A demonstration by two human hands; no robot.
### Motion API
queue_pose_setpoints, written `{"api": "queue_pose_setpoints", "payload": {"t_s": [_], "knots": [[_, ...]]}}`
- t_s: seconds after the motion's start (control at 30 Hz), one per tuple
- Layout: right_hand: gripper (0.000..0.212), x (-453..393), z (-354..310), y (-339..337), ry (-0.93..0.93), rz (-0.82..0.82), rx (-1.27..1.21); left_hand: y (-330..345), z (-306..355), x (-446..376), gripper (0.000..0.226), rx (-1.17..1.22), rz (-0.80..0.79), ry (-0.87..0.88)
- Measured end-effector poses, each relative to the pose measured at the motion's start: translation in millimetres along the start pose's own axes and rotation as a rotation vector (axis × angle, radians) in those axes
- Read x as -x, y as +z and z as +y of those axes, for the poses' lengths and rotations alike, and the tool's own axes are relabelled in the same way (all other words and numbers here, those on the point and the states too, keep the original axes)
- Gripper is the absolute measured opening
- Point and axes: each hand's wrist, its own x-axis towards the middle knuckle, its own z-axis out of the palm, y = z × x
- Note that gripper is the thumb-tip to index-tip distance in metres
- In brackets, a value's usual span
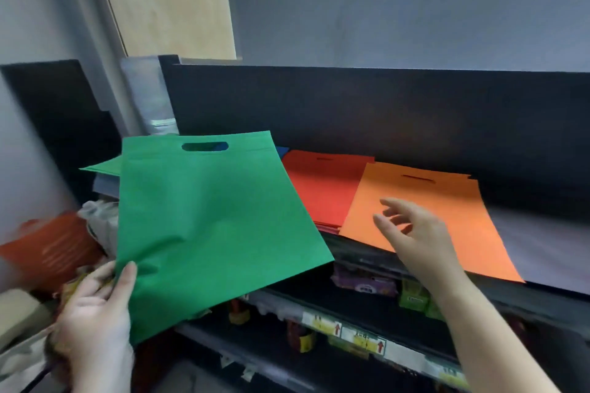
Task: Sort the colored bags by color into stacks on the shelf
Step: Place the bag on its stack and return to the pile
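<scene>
A green bag (210, 220) covers most of the green stack (102, 166) behind it and all but a sliver of a blue bag (282, 150). The orange bag (447, 201) overlaps the red stack (322, 188). Left-hand (95, 306) fingers sit hidden behind the green bag. Price labels (360, 340) below are too blurred to read; an orange packet (54, 249) at left is smeared

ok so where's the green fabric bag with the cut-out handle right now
In the head view, the green fabric bag is held up at left by the left hand, in front of the shelf, beside the red stack.
</scene>
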Motion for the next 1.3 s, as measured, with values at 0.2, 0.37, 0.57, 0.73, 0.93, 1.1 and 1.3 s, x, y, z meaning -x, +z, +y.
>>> {"api": "queue_pose_setpoints", "payload": {"t_s": [0.2,0.37,0.57,0.73,0.93,1.1,1.3], "knots": [[0.045,13,-82,81,0.13,-0.482,-0.637,-30,23,-19,0.015,0.104,0.11,0.065],[0.02,21,-123,149,-0.033,-0.423,-0.478,-76,36,-55,0.017,0.047,0.174,0.095],[0.023,28,-163,235,0.018,-0.263,-0.621,-121,40,-104,0.016,-0.019,0.098,0.083],[0.021,22,-185,288,0.086,-0.195,-0.726,-143,28,-142,0.022,-0.006,-0.032,-0.006],[0.024,-7,-203,342,0.092,-0.115,-0.753,-138,1,-206,0.03,-0.106,-0.071,0.0],[0.022,-48,-209,392,0.087,-0.043,-0.691,-121,-12,-277,0.028,-0.283,-0.114,0.154],[0.026,-105,-221,438,0.023,0.036,-0.545,-93,-25,-363,0.029,-0.353,-0.187,0.262]]}}
